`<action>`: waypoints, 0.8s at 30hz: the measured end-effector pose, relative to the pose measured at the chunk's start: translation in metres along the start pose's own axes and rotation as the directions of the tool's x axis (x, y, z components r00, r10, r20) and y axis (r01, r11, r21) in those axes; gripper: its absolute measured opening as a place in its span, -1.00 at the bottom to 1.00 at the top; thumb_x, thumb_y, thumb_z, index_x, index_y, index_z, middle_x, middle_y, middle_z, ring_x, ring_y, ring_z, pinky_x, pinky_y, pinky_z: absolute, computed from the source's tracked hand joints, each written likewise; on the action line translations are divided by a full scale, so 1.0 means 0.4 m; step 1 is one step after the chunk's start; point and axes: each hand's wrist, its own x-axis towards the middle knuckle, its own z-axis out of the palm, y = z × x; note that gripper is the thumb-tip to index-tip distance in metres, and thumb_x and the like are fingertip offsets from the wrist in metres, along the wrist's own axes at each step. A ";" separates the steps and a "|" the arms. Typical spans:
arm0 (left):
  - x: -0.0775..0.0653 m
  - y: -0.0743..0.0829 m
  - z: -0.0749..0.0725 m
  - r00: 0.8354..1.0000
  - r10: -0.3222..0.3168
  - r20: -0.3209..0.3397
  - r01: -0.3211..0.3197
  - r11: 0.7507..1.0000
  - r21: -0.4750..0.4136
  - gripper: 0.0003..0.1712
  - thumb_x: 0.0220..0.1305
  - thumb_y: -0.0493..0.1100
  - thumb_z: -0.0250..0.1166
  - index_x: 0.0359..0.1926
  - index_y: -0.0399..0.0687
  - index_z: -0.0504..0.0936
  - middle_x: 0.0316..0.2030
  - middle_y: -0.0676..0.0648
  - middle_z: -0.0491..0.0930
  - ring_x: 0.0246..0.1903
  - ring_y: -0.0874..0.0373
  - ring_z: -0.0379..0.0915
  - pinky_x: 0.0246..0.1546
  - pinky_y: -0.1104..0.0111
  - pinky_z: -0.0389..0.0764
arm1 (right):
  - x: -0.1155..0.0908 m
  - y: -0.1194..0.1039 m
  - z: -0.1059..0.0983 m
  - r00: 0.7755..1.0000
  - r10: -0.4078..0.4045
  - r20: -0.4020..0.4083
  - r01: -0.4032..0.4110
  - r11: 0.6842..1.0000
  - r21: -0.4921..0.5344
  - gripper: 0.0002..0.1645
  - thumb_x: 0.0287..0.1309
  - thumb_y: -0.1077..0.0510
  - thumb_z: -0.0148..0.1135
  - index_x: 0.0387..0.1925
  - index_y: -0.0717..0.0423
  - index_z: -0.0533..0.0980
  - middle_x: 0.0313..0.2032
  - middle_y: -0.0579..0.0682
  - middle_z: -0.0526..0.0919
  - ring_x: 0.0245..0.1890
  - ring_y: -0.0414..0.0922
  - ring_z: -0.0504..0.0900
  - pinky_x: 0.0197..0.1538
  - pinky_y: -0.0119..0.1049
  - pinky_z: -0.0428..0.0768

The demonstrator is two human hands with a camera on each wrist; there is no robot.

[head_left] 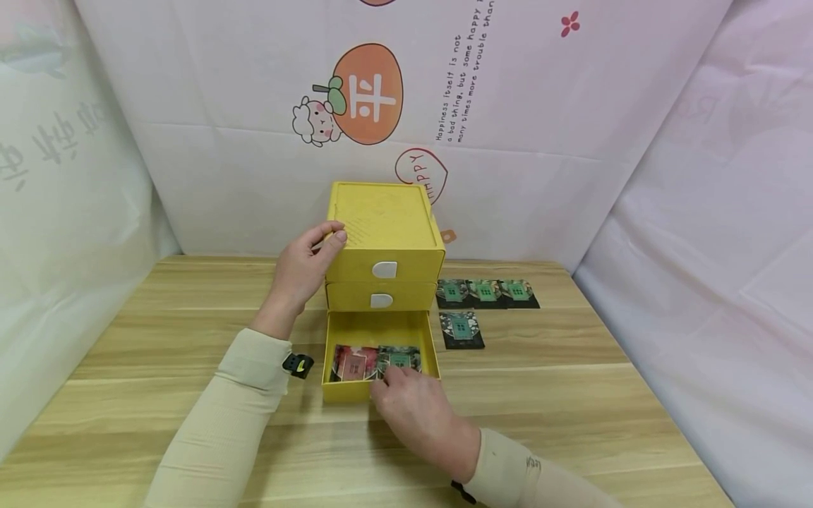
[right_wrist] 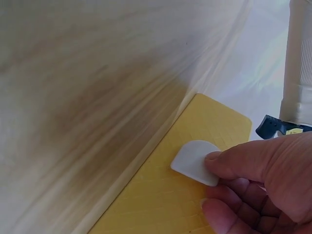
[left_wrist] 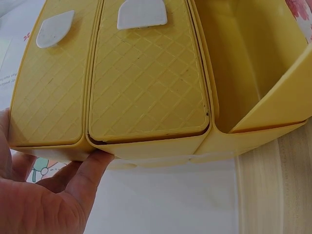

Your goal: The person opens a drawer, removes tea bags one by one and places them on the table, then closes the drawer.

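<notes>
A yellow three-drawer box [head_left: 387, 215] stands on the table, its bottom drawer [head_left: 346, 392] pulled out and the upper two closed. My left hand [head_left: 305, 264] rests against the box's upper left side, fingers touching its side and top edge. At the drawer's front, my right hand [head_left: 419, 413] pinches the white handle [right_wrist: 194, 160] between thumb and fingers, as the right wrist view shows. Inside the drawer lie a red square card-like packet [head_left: 354, 364] and a green one [head_left: 400, 358], the latter partly hidden by my right hand.
Right of the box, several dark green square packets [head_left: 485, 293] lie in an overlapping row. One more packet [head_left: 461, 329] lies in front of them. A printed white cloth [head_left: 254, 85] hangs behind the wooden table [head_left: 559, 409], with pale sheets at both sides.
</notes>
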 end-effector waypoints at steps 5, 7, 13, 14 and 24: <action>0.001 -0.002 0.000 1.000 0.004 0.001 -0.004 1.000 -0.001 -0.36 0.49 0.39 0.12 0.38 0.22 0.58 0.37 -0.03 0.54 0.36 -0.09 0.46 0.29 -0.11 0.52 | -0.004 -0.004 -0.006 0.999 0.001 0.032 -0.001 1.000 0.008 -0.78 0.09 0.37 0.41 -0.49 -0.01 0.62 -0.55 -0.12 0.52 -0.58 -0.23 0.52 -0.62 -0.38 0.54; 0.001 -0.002 0.000 1.000 0.006 0.002 -0.006 1.000 0.000 -0.36 0.49 0.39 0.12 0.38 0.22 0.58 0.38 -0.03 0.53 0.37 -0.09 0.46 0.29 -0.11 0.52 | -0.006 -0.006 -0.009 0.999 0.003 0.050 -0.003 1.000 0.011 -0.80 0.11 0.35 0.43 -0.47 -0.01 0.64 -0.54 -0.12 0.54 -0.57 -0.22 0.54 -0.60 -0.37 0.57; 0.000 -0.002 -0.001 1.000 0.005 0.008 -0.005 1.000 -0.001 -0.35 0.49 0.40 0.11 0.39 0.22 0.57 0.40 -0.02 0.51 0.37 -0.10 0.45 0.28 -0.12 0.52 | -0.010 -0.011 -0.015 0.998 0.007 0.062 -0.008 1.000 0.017 -0.84 0.12 0.32 0.45 -0.42 -0.01 0.67 -0.52 -0.11 0.56 -0.54 -0.22 0.57 -0.57 -0.35 0.61; 0.000 -0.002 -0.001 1.000 0.004 0.009 -0.004 1.000 -0.001 -0.35 0.49 0.40 0.11 0.39 0.22 0.57 0.40 -0.02 0.51 0.37 -0.11 0.45 0.28 -0.12 0.52 | -0.011 -0.011 -0.015 0.998 0.007 0.063 -0.008 1.000 0.019 -0.84 0.12 0.32 0.45 -0.42 -0.01 0.67 -0.52 -0.11 0.57 -0.54 -0.22 0.57 -0.56 -0.36 0.61; 0.000 -0.002 0.000 1.000 -0.002 0.008 0.002 1.000 0.002 -0.35 0.49 0.41 0.11 0.39 0.23 0.57 0.38 -0.03 0.53 0.37 -0.11 0.45 0.28 -0.13 0.52 | -0.011 -0.014 -0.019 0.992 0.014 0.122 -0.017 0.999 0.028 -0.89 0.20 0.25 0.47 -0.37 -0.01 0.69 -0.47 -0.11 0.62 -0.48 -0.21 0.63 -0.46 -0.35 0.68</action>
